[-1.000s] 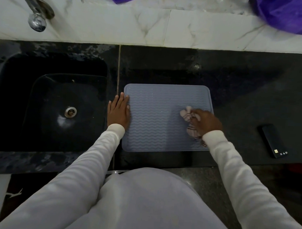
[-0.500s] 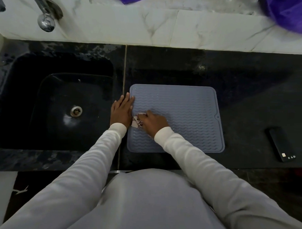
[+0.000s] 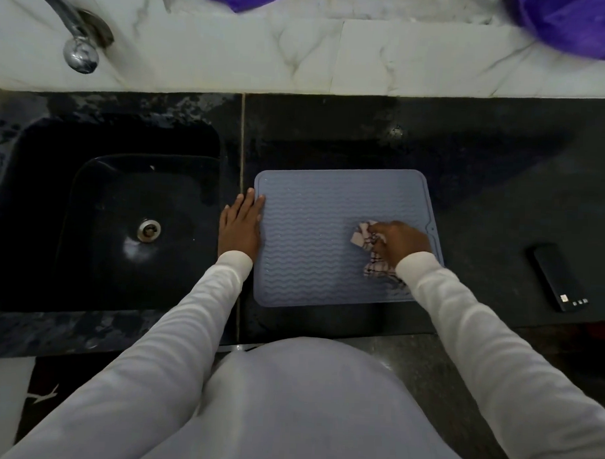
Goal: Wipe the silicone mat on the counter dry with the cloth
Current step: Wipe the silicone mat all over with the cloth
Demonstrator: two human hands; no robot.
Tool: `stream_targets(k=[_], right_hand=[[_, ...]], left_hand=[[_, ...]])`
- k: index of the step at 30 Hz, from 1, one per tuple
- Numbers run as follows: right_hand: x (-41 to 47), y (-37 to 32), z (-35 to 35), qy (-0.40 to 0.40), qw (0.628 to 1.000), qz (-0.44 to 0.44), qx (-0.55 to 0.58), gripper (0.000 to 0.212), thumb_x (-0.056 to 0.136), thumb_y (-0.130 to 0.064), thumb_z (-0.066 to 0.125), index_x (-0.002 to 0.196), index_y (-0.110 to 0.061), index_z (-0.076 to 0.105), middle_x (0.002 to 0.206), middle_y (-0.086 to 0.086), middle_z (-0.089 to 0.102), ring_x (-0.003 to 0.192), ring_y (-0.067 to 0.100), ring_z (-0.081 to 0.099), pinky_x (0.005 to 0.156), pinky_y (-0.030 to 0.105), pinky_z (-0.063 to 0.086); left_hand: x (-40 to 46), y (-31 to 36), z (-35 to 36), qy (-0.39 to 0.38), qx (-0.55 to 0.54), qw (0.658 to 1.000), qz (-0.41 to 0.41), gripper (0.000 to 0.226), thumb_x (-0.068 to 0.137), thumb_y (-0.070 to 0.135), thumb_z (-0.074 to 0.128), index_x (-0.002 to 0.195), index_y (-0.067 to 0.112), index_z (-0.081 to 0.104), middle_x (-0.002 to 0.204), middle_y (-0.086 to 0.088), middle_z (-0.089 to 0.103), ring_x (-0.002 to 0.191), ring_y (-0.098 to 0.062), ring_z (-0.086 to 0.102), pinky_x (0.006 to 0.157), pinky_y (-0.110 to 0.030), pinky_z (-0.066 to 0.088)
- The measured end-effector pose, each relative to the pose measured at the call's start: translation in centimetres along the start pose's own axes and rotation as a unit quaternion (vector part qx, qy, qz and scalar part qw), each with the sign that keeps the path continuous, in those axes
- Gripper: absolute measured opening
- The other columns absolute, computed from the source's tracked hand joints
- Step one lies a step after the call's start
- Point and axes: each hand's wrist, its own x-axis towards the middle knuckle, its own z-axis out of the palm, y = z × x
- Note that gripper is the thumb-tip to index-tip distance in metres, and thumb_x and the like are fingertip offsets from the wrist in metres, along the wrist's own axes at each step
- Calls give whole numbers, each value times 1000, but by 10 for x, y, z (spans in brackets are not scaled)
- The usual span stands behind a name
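A blue-grey silicone mat (image 3: 314,236) with wavy ridges lies flat on the black counter (image 3: 484,174). My left hand (image 3: 240,223) rests flat with straight fingers on the mat's left edge, half on the counter. My right hand (image 3: 401,244) grips a bunched pale checked cloth (image 3: 369,247) and presses it onto the mat near its right edge. Part of the cloth trails under my wrist.
A black sink (image 3: 99,218) with a round drain sits left of the mat, a chrome tap (image 3: 79,50) above it. A dark phone (image 3: 560,277) lies on the counter to the right. Purple fabric (image 3: 575,29) hangs over the marble backsplash.
My right hand swept the cloth from the mat's right side to its left edge, then back to the right. The left hand stayed on the mat's left edge.
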Motion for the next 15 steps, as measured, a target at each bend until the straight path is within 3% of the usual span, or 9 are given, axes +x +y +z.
stream_targets(k=[5,9,15], right_hand=[[-7,48,-12,-6,994,98,-39,39,92,-50,51,129,-39,52,128,9,58,110,34,59,94,42,47],[-10,63,-18,22,988,149,-21,36,89,-47,55,124,-35,56,120,9,63,103,35,62,89,43,50],[-19,39,-15,65,989,129,-10,31,91,-43,53,118,-31,61,112,10,64,97,35,63,81,38,50]], left_hand=[[0,0,0,-2,6,1000,8,49,106,31,22,154,30,18,163,3,11,150,-19,6,122,-42,0],[0,0,0,-7,12,1000,5,50,105,30,23,155,31,16,163,4,9,150,-19,4,121,-41,-1],[0,7,0,-2,12,1000,-12,51,104,28,25,155,29,16,163,3,8,150,-20,3,122,-42,-2]])
